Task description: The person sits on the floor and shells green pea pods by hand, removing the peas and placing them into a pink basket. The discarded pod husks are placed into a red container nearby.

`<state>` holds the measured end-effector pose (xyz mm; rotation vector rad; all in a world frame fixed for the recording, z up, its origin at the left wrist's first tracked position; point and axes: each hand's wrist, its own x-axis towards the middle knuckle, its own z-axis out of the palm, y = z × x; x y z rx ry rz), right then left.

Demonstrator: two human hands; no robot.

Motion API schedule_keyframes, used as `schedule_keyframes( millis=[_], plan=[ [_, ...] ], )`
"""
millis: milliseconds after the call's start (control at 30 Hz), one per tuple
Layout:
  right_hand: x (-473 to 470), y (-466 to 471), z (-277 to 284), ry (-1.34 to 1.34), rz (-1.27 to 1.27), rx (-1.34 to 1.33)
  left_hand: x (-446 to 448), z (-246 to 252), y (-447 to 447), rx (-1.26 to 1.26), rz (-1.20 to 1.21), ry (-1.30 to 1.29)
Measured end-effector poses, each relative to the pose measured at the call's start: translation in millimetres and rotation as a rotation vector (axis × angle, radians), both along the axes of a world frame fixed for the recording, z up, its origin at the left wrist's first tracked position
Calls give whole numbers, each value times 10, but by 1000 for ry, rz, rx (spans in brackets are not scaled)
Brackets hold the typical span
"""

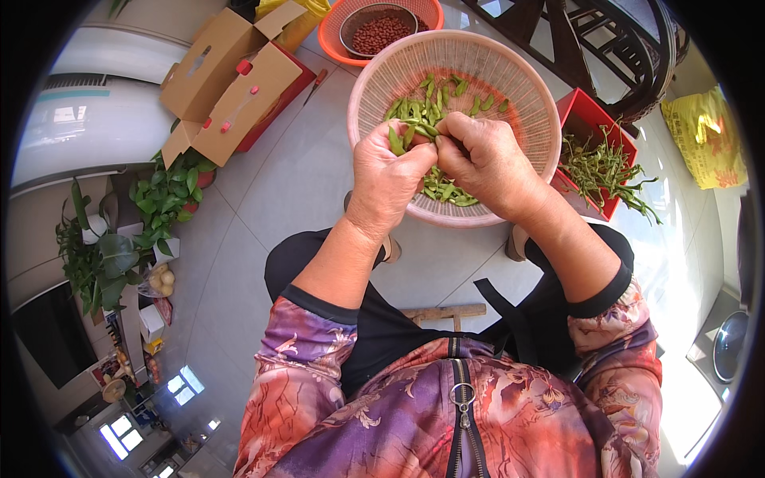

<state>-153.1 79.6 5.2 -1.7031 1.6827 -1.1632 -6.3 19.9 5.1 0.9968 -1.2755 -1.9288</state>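
Note:
Over a large pink plastic basket (535,89), both my hands meet with their fingertips nearly touching. Several green bean pods (395,142) are gripped in my left hand (388,170), their ends poking out past its fingers. My right hand (487,158) pinches the end of a pod (425,128) at the same bunch; its fingertips are partly hidden. Loose green pods (412,109) lie in the basket beyond my hands, and more green pieces (445,190) lie in its near part, below my fingers.
An orange basket (330,36) behind holds a sieve of red beans (379,33). A red box (618,206) with plant stalks (603,167) stands at right. An open cardboard box (239,113), a knife (315,85) and potted plants (170,191) are at left. Dark wooden chairs (556,42) stand top right.

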Motion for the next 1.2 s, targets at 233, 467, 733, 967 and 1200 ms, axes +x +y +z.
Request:
schedule_keyframes(
  millis=[233, 467, 733, 967, 1200],
  plan=[
    [11, 9, 130, -692, -37, 448, 14, 48, -17, 167, -43, 86],
    [-74, -17, 77, -1219, -3, 553, 3, 25, -61, 235, -67, 143],
    [-17, -13, 32, -641, -94, 400, -21, 24, -50, 160, -17, 82],
    [36, 3, 28, -424, -150, 253, -33, 6, -27, -87, 39, -44],
    [17, 18, -22, -273, -53, 130, 8, -9, -78, 10, 3, -60]
  ],
)
